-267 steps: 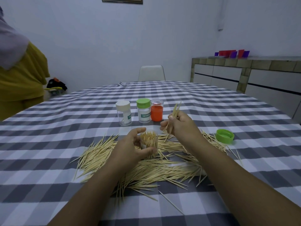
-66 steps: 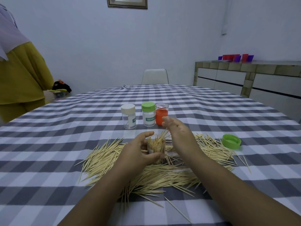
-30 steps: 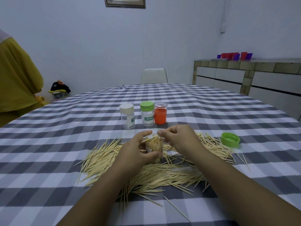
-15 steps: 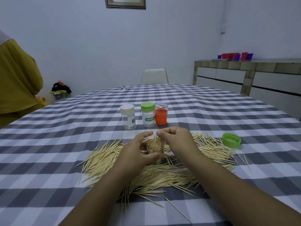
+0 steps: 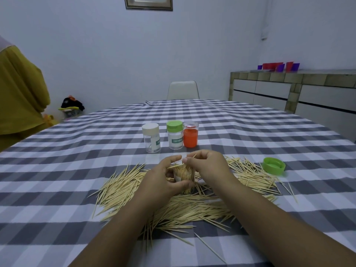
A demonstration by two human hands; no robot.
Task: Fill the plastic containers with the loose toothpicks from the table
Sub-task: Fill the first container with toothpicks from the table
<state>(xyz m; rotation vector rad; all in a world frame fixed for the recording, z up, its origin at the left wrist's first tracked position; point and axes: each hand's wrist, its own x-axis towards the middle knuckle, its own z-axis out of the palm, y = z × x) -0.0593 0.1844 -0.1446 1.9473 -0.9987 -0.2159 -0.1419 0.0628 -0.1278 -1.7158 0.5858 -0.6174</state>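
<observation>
- Hundreds of toothpicks lie loose mid-table – light, stiff, sharp-tipped; best pinched mid-length.
- Left hand grips the open jar; right hand pinches toothpicks at its mouth.

The hands cover most of the open container, hiding its base. A picture frame is cropped by the top edge; a person in yellow is cut off at left.
</observation>
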